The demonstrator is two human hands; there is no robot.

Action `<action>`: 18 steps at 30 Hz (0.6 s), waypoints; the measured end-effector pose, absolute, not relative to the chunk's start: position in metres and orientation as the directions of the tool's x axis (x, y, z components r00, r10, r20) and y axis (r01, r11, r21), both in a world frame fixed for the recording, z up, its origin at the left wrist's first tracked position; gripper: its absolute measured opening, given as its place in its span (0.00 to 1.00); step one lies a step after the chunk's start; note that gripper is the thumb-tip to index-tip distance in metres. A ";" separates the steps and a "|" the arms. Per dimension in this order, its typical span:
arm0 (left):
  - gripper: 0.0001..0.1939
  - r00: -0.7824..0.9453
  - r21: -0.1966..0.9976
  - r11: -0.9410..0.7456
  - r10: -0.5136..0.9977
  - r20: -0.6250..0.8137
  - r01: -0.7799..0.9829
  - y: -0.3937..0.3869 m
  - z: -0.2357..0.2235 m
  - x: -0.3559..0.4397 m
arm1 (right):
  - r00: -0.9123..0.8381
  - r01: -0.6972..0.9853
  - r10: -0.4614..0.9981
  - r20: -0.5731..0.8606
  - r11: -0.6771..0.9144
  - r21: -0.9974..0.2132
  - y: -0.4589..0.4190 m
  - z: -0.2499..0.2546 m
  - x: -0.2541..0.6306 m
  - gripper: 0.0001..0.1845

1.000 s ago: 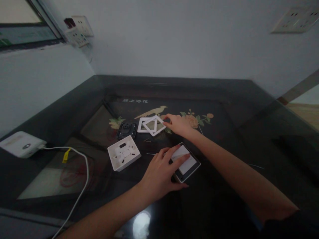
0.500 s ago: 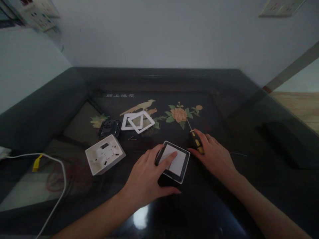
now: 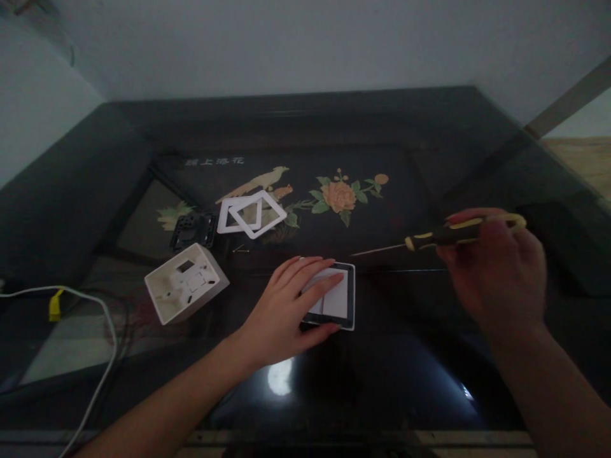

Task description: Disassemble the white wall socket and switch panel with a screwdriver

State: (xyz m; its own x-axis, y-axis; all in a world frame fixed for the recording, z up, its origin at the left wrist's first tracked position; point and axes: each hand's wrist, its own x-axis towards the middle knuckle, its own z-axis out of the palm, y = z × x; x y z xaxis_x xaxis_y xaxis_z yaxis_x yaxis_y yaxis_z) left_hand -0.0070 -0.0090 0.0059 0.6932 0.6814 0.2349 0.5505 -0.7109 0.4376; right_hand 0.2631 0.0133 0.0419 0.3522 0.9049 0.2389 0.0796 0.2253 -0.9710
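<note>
My left hand [image 3: 286,312] lies over a square wall switch [image 3: 338,299] with a white rocker and a black surround. Its fingers rest across the face and far edge, and the thumb presses the near edge. The left part of the switch is hidden under the hand. Held up to the right, a screwdriver [image 3: 443,236] with a black and yellow handle is in my right hand [image 3: 506,280], whose fingers close round the handle. The shaft points left toward the switch, its tip apart from it.
Left of the switch are an open white mounting box [image 3: 210,280], a black socket insert [image 3: 193,230], two overlapping white frames [image 3: 252,213] and small screws [image 3: 241,249]. A white cable [image 3: 112,331] with a yellow tag runs along the left of the dark glossy table [image 3: 382,381].
My right hand has lifted the screwdriver and moved right, turning its tip to point left. Under my left hand, the switch has rotated to sit straighter. The camera view has shifted.
</note>
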 end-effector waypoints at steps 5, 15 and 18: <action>0.31 0.600 0.330 -0.659 0.752 0.273 0.676 -0.021 0.011 -0.014 | 0.276 -0.017 0.945 0.173 0.185 -0.983 0.003 0.035 0.249 0.11; 0.29 0.600 0.424 -0.658 0.749 0.281 0.623 -0.017 0.006 -0.007 | 0.218 0.098 0.907 0.361 0.348 -0.933 -0.013 0.032 0.241 0.08; 0.28 0.603 0.409 -0.678 0.733 0.315 0.610 -0.017 0.005 -0.007 | 0.172 0.177 0.876 0.452 0.423 -0.888 -0.017 0.029 0.242 0.09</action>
